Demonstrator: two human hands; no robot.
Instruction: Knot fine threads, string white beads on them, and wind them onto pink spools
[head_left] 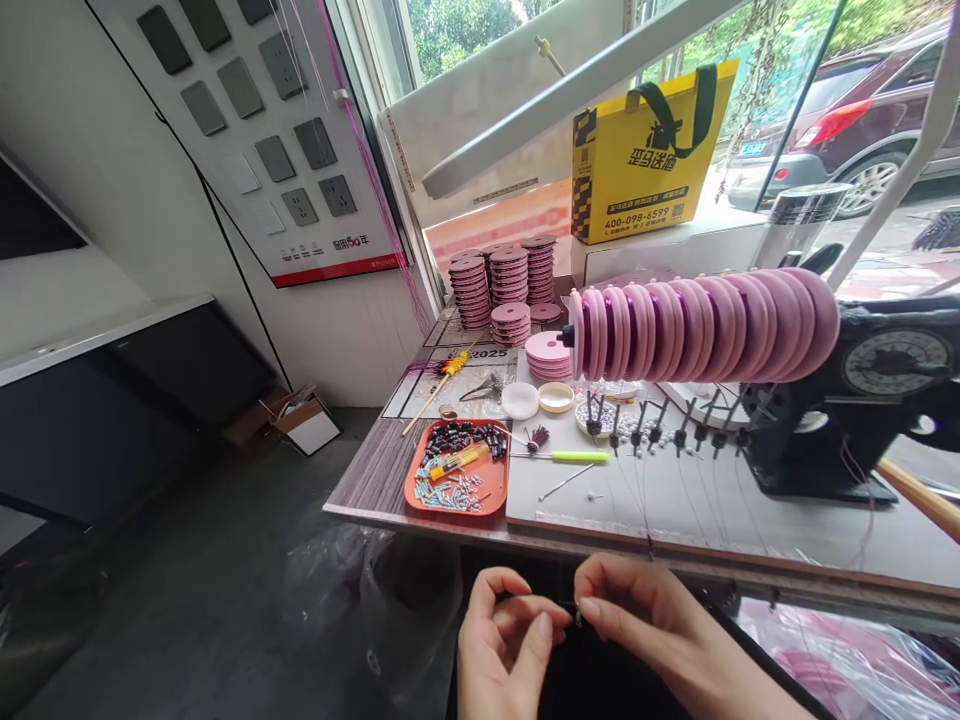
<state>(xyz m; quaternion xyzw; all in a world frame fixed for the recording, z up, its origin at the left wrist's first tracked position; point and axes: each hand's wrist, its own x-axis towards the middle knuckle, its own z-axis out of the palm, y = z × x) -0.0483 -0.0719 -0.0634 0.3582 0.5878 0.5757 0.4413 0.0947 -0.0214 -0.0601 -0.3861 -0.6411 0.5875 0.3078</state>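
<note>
The right hand (630,608) is pinching a small silvery piece (578,618) between thumb and forefinger, before the table (367,482). Beside it, the left hand (506,640) is curling inward; whether it is gripping anything, I cannot tell.

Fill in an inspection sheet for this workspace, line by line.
Surface: wood-look table, pale board on top.
Job's things: small shiny piece, too small to identify.
Clutter: orange tray with dark beads; green-handled tool; stacked pink discs.
Hands: right hand pinches the piece; left hand close beside it, grip unclear.
Cables: none certain; purple threads hang near the wall panel.
Surroundings: yellow bag near the window; car outside.
</note>
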